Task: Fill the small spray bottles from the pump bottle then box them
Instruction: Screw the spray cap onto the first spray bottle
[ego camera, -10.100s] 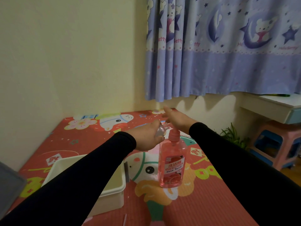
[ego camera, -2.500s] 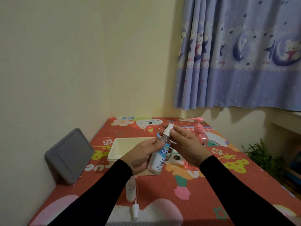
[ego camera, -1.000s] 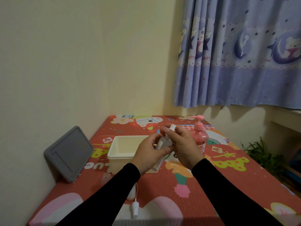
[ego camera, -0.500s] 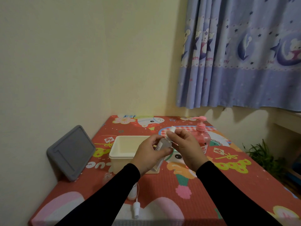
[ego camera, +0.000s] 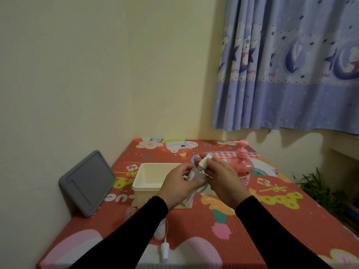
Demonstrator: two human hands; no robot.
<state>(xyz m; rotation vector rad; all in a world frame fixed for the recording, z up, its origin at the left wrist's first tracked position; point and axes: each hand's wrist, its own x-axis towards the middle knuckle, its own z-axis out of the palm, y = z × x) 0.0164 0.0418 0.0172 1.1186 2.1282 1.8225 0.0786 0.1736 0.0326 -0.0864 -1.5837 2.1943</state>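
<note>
My left hand (ego camera: 179,184) grips a small clear spray bottle (ego camera: 196,174), tilted, in front of me above the table. My right hand (ego camera: 221,176) pinches its white spray head (ego camera: 204,161) at the top. The pink pump bottle (ego camera: 243,166) stands just behind my right hand. A cream open box (ego camera: 149,179) sits left of my hands. A second small bottle (ego camera: 161,229) stands near my left sleeve, partly hidden by it. A loose white spray head (ego camera: 164,249) lies close to the front edge.
A grey lid or board (ego camera: 88,182) leans against the left wall. The table carries a red cartoon mat (ego camera: 281,210). A small clear cap (ego camera: 129,210) lies beside the box. A green plant (ego camera: 314,189) stands on the floor to the right, under blue curtains (ego camera: 291,74).
Ten seconds ago my hands worked at the pump bottle's nozzle. Since then I hold the small bottle at chest level with my right fingers on its spray head; over the last second they hardly shifted.
</note>
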